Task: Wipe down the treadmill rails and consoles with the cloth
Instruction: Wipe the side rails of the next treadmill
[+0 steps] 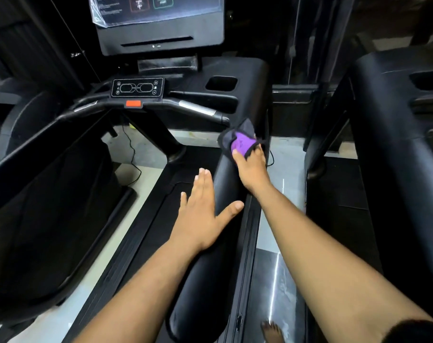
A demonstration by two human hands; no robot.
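Two hands are over the same rail: the right hand presses a cloth onto the top of the right rail, fingers curled into the fabric and pinching a fold of it, while the left hand lies flat and spread, thumb out toward 3 o'clock, against the rail's inner side. That cloth sits at about 1 o'clock from the left hand, purple in the middle with a dark grey border. It looks soft, thin and light, limp enough to bunch, so it should be held by a gathered fold under the palm, not by a corner, or it will drag and flip. I judge it grips the rail well and slides only under steady pressure. The rail is a broad, rounded, matte black moulding, smooth and stiff, running from 6 o'clock up to 12 o'clock, where it meets a console tray with a square cup pocket. Further out at 11 o'clock sit a glossy control panel, a red stop tab and curved handlebars with metal sensor strips. Beyond, at 12 o'clock, a screen wears loose plastic film, which may snag the cloth. Another treadmill's rail stands at 3 o'clock.
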